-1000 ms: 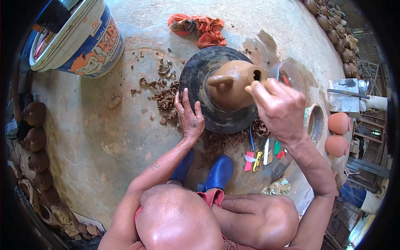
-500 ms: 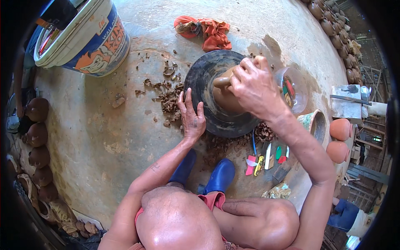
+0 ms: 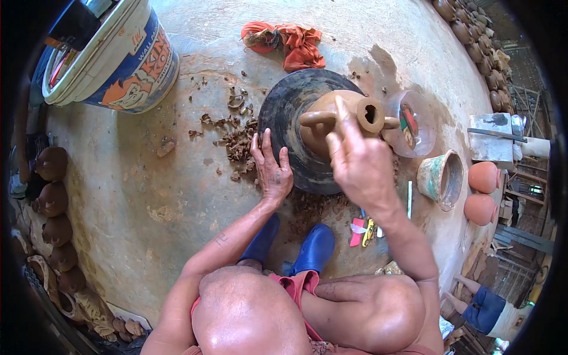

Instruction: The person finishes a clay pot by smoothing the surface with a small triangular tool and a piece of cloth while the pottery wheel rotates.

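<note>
A brown clay pot (image 3: pixel 319 139) stands on a dark round turntable (image 3: pixel 275 115). It has a short neck (image 3: pixel 370 115) with a dark, irregular opening, and a thick clay projection on either side. My left hand (image 3: pixel 274 168) rests at the wheel's near left edge, fingers spread and holding nothing. Over the near side of the pot is my right hand (image 3: pixel 364 165), its index finger stretched along the pot's shoulder beside the neck and its thumb apart. That hand hides part of the pot's near side.
Clay shavings (image 3: pixel 236 142) litter the floor left of the wheel. A red cloth (image 3: pixel 296 44) lies beyond it. Right are a clear tub (image 3: pixel 423 142), a stained bucket (image 3: pixel 435 177) and two reddish pots (image 3: pixel 482 192). Small tools (image 3: pixel 367 232) lie near my blue shoes (image 3: pixel 313 248). A large paint bucket (image 3: pixel 130 71) stands far left.
My right hand has come down from over the pot's top toward me, uncovering the neck and opening. My left hand stays at the wheel's edge. At lower right, more of another person shows.
</note>
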A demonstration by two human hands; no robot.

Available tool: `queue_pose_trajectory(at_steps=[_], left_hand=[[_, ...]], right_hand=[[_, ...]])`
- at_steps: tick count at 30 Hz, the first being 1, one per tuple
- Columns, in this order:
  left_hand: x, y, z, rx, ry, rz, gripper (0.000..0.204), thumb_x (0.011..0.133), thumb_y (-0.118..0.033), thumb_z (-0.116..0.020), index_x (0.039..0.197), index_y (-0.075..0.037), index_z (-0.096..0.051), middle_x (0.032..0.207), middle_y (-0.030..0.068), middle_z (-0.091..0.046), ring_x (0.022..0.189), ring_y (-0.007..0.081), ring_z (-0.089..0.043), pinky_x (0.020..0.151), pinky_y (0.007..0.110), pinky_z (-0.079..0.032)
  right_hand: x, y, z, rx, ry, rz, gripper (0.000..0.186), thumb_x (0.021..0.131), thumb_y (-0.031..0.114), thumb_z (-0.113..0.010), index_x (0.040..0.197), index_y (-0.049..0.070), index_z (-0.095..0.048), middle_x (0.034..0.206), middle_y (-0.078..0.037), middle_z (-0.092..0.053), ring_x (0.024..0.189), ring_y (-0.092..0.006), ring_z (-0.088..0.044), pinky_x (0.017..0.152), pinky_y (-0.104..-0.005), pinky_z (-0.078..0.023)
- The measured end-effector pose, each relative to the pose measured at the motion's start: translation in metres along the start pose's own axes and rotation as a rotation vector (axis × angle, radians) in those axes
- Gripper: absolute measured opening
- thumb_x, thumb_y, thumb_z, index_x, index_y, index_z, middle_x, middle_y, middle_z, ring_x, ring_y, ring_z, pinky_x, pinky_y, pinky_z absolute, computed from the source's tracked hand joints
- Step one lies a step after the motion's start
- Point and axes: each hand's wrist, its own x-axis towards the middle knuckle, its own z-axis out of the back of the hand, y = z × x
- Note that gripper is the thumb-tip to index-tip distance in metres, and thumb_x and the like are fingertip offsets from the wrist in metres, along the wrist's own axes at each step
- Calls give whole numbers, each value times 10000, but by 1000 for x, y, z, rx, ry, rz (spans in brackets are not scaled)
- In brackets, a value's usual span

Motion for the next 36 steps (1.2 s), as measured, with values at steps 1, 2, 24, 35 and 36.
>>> queue_pose_trajectory(at_steps=[1, 2, 24, 35, 36], left_hand=[[-3, 0, 0, 3, 11, -5, 679, 1077, -179, -625, 1679, -141, -315, 1638, 346, -260, 1525, 529, -329, 1244, 584, -336], [-5, -1, -2, 2, 0, 0, 673, 1080, -181, -620, 1679, -139, -315, 1642, 342, -251, 1527, 528, -325, 1250, 588, -326], [-22, 1, -7, 5, 18, 10, 700, 1093, -242, -611, 1703, -172, -274, 1661, 355, -192, 1547, 556, -262, 1271, 613, -263], [-21, -2, -8, 9, 7, 11, 683, 1089, -216, -610, 1692, -170, -293, 1647, 368, -208, 1536, 567, -275, 1265, 617, -281], [-21, -1, -7, 17, 9, 5, 682, 1090, -219, -610, 1692, -170, -293, 1649, 366, -208, 1538, 564, -275, 1266, 615, -281]], right_hand=[[-9, -4, -16, 22, 95, -116, 704, 1058, 276, -641, 1657, 16, -377, 696, -243, -720, 627, -419, -746, 584, -519, -627], [-14, -7, -33, 91, 55, -137, 760, 1057, 300, -642, 1680, 17, -310, 689, -258, -710, 639, -445, -739, 588, -540, -616], [-48, -15, -97, 753, -174, -231, 948, 997, 171, -746, 1739, 61, -165, 593, -176, -633, 473, -252, -640, 521, -386, -495], [-37, -6, -91, 679, -184, -304, 839, 995, 216, -751, 1709, 119, -321, 705, -225, -709, 576, -350, -728, 559, -474, -577], [-36, -8, -90, 497, -175, -188, 808, 994, 248, -756, 1694, 143, -364, 715, -217, -718, 582, -354, -729, 561, -478, -586]])
